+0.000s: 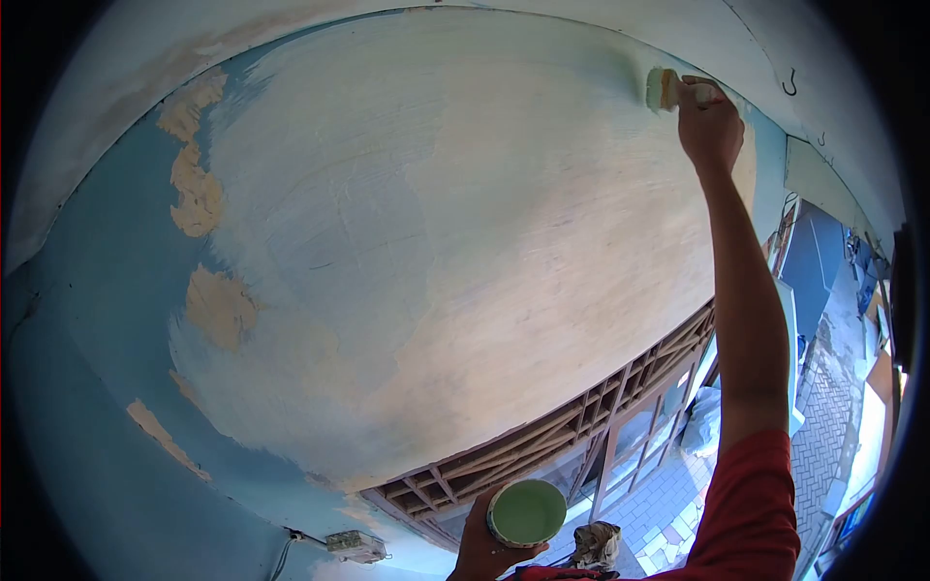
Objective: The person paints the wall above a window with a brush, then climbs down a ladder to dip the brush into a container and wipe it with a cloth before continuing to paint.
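Paintbrush (662,89) is pressing the pale panel (436,242) at upper right, the right hand (710,121) wrapping its handle; the left hand (481,552) is cupping the paint tub (526,512) at bottom centre; long, overlapping strokes are probably serving best.

Bright daylight from lower right; strong fisheye distortion, black vignetted corners.
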`<action>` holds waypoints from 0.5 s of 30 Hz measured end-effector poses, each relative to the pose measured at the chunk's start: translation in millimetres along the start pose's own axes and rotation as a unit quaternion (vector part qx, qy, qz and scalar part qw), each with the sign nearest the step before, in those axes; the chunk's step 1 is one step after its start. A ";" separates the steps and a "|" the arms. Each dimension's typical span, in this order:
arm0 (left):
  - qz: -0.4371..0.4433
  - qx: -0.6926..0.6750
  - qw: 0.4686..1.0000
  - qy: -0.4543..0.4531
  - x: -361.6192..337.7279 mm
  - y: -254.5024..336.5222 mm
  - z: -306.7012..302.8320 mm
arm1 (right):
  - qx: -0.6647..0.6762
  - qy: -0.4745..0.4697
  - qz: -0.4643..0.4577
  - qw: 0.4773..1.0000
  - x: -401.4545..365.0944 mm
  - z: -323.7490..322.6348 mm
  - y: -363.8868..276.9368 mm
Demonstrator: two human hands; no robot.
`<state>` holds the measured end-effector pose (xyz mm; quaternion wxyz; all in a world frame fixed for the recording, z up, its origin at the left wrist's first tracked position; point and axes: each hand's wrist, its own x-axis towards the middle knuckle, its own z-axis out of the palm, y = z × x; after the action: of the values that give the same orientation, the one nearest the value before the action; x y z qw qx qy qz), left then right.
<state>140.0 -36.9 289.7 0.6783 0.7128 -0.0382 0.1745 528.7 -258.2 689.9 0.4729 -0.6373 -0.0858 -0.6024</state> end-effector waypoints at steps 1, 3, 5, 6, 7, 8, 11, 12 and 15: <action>0.001 -0.002 1.000 -0.002 0.6 -1.5 0.8 | -0.077 0.043 -0.041 0.995 -3.7 1.7 5.0; -0.005 -0.046 0.999 0.004 2.2 -6.3 3.2 | -0.079 0.036 -0.068 0.994 -30.1 14.1 -16.4; -0.005 -0.035 0.999 -0.006 6.7 -6.8 4.9 | -0.037 0.026 -0.143 0.989 -72.5 23.3 -62.9; -0.004 -0.023 1.000 -0.013 9.9 -7.1 6.1 | 0.017 0.036 -0.196 0.980 -95.5 27.4 -88.0; -0.003 -0.023 1.000 -0.015 13.1 -8.4 7.7 | 0.070 0.029 -0.219 0.973 -119.5 25.8 -121.6; -0.002 -0.011 1.000 -0.025 16.1 -10.0 9.6 | 0.110 0.005 -0.224 0.968 -142.0 23.9 -154.3; 0.003 -0.003 0.999 -0.036 24.2 -18.7 14.8 | 0.244 -0.050 -0.286 0.926 -202.3 26.8 -239.5; 0.012 -0.008 0.999 -0.039 26.8 -21.0 17.7 | 0.294 -0.080 -0.293 0.906 -216.4 24.4 -262.3; -0.020 -0.053 0.997 -0.051 33.4 -20.8 22.9 | 0.426 -0.254 -0.229 0.838 -239.2 5.0 -316.9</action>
<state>181.8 -51.6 279.4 0.7156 0.6845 -0.0678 0.1215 254.9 25.9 645.9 0.5078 -0.4655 -0.5944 -0.4149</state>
